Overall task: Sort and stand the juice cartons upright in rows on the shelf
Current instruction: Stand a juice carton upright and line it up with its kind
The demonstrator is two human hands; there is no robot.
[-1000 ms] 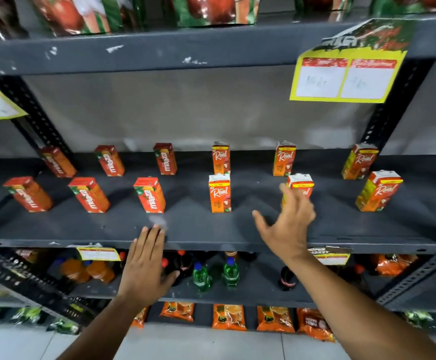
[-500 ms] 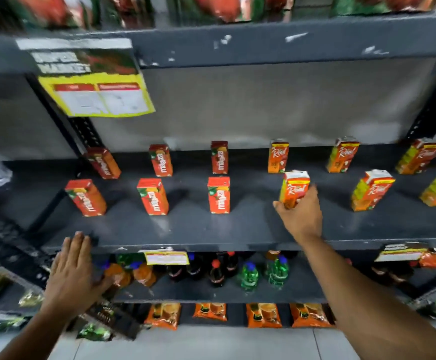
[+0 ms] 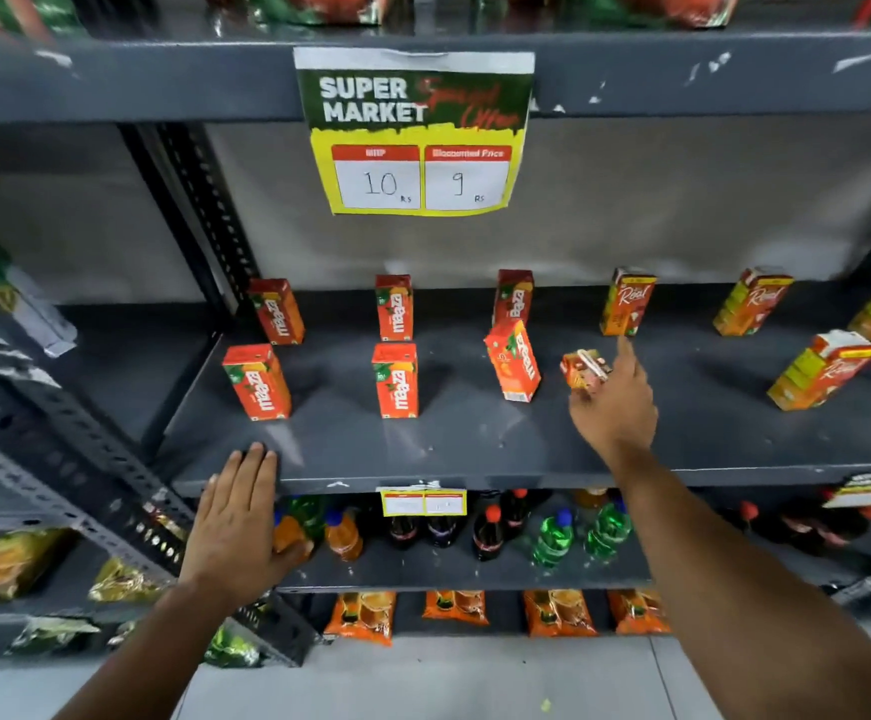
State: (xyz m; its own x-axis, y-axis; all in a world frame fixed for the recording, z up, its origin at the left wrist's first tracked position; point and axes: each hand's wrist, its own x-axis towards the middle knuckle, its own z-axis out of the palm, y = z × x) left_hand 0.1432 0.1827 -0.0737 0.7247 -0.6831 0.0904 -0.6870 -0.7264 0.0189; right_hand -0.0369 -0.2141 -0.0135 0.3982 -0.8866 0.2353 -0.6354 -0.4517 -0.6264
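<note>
Since half a second back: camera has swung left, so the price sign (image 3: 415, 132) now hangs top centre from the upper shelf edge, and the carton in the right hand (image 3: 612, 402) has gone from upright to tipped over. That small Real carton (image 3: 584, 368) is held at the fingertips, tilted with its top end facing the camera, index finger sticking up past it; it sits above the shelf (image 3: 475, 444), just right of the front-row Maaza carton (image 3: 512, 360), which leans slightly. Cannot tell if the held carton touches the shelf surface. Left hand (image 3: 238, 517) is flat and released, fingers together, tips resting on the shelf's front lip near the left end, holding nothing. Maaza stock stands in two rows of three: back row (image 3: 394, 307), front row (image 3: 395, 380), all upright or near upright. Real cartons to the right: one upright at the back (image 3: 627, 302), another further right (image 3: 753, 302), one in front at far right (image 3: 823, 370), looks tilted, may be lens distortion. Lower shelf holds soda bottles (image 3: 488, 532), orange and green ones beside them.
</note>
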